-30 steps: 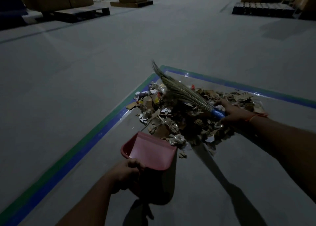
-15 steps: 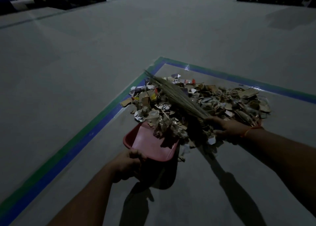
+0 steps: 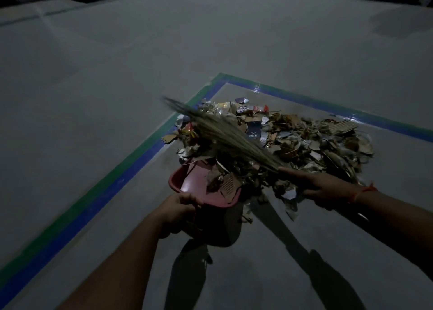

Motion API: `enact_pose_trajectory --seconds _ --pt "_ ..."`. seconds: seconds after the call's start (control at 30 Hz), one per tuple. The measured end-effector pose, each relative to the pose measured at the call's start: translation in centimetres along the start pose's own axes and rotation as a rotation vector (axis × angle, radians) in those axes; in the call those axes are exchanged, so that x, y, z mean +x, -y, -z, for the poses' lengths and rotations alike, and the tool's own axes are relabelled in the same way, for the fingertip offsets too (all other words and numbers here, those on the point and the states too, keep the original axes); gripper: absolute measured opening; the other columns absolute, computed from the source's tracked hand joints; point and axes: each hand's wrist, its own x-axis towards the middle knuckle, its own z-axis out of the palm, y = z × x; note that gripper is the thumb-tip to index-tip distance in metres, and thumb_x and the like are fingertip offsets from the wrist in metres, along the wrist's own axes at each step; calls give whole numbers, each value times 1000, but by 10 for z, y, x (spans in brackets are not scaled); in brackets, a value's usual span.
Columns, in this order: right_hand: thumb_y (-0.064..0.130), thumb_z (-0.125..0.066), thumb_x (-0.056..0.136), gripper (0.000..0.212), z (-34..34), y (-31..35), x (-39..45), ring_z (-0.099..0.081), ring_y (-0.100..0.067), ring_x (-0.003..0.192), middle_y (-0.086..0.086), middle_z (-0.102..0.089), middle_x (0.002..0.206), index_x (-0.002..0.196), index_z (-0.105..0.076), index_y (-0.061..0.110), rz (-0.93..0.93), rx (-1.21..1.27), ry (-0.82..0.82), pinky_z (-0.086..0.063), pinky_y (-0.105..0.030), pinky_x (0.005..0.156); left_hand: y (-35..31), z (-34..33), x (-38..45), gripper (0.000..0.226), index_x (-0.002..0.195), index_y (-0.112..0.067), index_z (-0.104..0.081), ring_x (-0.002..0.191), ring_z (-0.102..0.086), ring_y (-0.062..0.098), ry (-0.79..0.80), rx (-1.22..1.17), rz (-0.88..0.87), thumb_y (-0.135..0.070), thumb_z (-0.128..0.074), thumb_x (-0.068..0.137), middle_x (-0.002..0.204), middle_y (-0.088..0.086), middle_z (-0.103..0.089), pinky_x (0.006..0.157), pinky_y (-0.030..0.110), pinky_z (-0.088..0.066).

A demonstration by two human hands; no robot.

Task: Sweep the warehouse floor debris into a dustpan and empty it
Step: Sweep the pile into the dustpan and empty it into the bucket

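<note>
Head view: hands (image 3: pixel 328 189) sweep broom (image 3: pixel 225 134) into dustpan (image 3: pixel 199 185).

Person, seen from above: two bare forearms, no sleeves showing within the picture. Left hand (image 3: pixel 178 212): no ring, watch or glove visible. Right hand (image 3: pixel 321 186): likewise ungloved. Right wrist: one thin orange-red thread band (image 3: pixel 362 192), tied round, a short loose end sticking up. Dim light; finer detail indistinct.

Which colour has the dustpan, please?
The dustpan is red, seen best in the head view.
</note>
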Motion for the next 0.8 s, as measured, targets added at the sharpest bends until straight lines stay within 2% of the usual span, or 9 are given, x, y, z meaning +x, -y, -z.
enact_pose_trajectory --seconds 0.07,0.17,0.3,0.37,0.43,0.57,0.63,0.73,0.8 --pt "10 -51 96 83 12 3 16 -64 -13 63 -11 -63 125 142 -13 69 34 -29 -45 -58 -29 59 5 2 -5 28 107 -1 -67 71 -60 23 1 -20 18 11 -48 91 92 16 -65 57 31 -47" --pt "12 -54 94 85 27 12 45 -64 -27 105 -4 -42 152 140 -12 69 67 -94 -62 -54 -36 83 5 7 -13 27 109 0 -65 58 -58 16 0 -39 33 12 -46 92 88 15 -62 45 24 -42" --pt "22 -56 93 80 43 30 82 -56 -27 120 1 -40 154 130 -15 79 96 -73 -110 -49 -45 100 4 13 -13 26 112 2 -63 51 -54 14 14 -39 44 11 -47 94 87 15 -62 40 22 -39" --pt "28 -56 93 73 46 29 100 -56 -27 120 -3 -46 150 132 -20 77 63 -102 -151 -48 -47 101 5 15 -10 26 111 1 -63 48 -50 13 21 -36 45 11 -47 94 84 14 -61 39 22 -36" --pt "25 -56 95 64 45 33 109 -59 -26 114 -6 -53 143 140 -31 63 -6 -122 -209 -50 -41 97 6 16 -6 25 110 0 -63 47 -48 13 24 -41 46 10 -47 95 79 12 -61 38 21 -34" --pt "10 -51 97 55 41 40 118 -59 -19 81 -9 -62 127 144 -46 38 -59 -205 -244 -41 -26 66 9 20 3 24 109 -3 -65 49 -44 15 14 -34 52 8 -49 93 83 14 -61 40 22 -32" --pt "7 -50 96 47 37 39 121 -56 -15 73 -7 -64 115 133 -60 33 -66 -182 -213 -42 -26 62 10 19 4 24 110 0 -64 46 -44 14 1 -27 50 9 -49 94 85 16 -59 38 21 -32" --pt "8 -52 95 36 28 30 119 -62 -17 93 -1 -67 116 102 -72 37 -74 -100 -111 -53 -32 83 10 17 5 25 112 0 -63 47 -46 13 -3 -26 49 9 -48 94 88 17 -59 39 22 -34" --pt "9 -55 94 33 19 25 112 -63 -17 93 0 -66 110 91 -71 37 -65 -66 -23 -56 -33 80 13 19 7 27 110 -4 -65 51 -47 16 -5 -15 53 8 -48 93 89 17 -60 42 23 -34"
